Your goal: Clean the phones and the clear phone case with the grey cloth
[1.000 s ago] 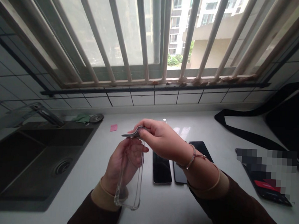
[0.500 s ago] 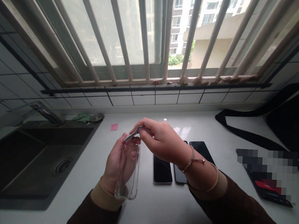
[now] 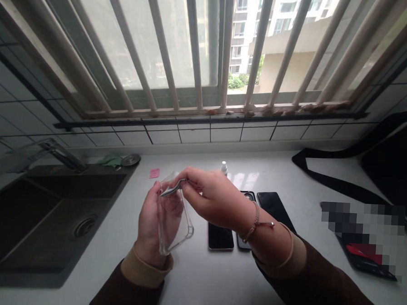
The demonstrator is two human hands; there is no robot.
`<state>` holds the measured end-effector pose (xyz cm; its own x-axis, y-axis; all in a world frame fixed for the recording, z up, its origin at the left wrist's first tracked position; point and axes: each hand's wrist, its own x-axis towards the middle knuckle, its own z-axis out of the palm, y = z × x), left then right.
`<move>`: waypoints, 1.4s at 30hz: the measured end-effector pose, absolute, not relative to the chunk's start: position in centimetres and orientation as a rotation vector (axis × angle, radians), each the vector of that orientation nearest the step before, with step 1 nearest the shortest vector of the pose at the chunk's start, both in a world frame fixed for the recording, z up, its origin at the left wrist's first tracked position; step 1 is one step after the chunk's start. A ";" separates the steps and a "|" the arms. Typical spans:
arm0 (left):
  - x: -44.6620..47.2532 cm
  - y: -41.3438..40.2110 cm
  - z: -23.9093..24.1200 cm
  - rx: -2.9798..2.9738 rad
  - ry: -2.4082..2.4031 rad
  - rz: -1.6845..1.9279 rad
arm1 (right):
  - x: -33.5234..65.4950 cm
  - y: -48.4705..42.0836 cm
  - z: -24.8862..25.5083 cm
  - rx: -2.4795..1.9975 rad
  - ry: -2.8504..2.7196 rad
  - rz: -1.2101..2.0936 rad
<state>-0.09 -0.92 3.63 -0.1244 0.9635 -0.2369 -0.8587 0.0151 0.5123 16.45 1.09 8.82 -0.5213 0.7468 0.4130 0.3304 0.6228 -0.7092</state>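
"Two bare hands are raised over the white counter (image 3: 190,284). How do they stand?"

"The left hand (image 3: 155,223) is upright, palm toward the wearer, fingers curled. The right hand (image 3: 214,198) reaches across from the right, palm down, wrist bent, with a thin braided bracelet (image 3: 254,223) on the wrist."

"And the grip?"

"The left fingers and thumb close around a clear soft plastic phone case (image 3: 175,224), which stands in front of the palm. The right thumb and fingers pinch slim steel tweezers (image 3: 172,190), pointing left at the case's upper end beside the left fingertips. I can't tell whether the tips are pressed together or touch the plastic."

"What differs from a moment ago?"

"The case hung nearly upright; now it tilts, its lower end swung toward the right hand. The tweezers sit lower, and a small white-capped dropper bottle (image 3: 224,168) shows fully beyond the right hand."

"What else is close?"

"A black phone (image 3: 220,237) lies just past the right hand's wrist, and a dark sink (image 3: 49,222) sits left of the left hand."
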 end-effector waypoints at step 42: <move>-0.7 -0.6 3.7 0.130 0.712 1.319 | 16.1 2.0 7.9 -1.059 -1.823 0.852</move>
<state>-0.70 -0.65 3.67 0.0735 0.9129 -0.4015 -0.8367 0.2755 0.4733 16.11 2.00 7.89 -0.2897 0.9004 0.3245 0.3290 0.4121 -0.8497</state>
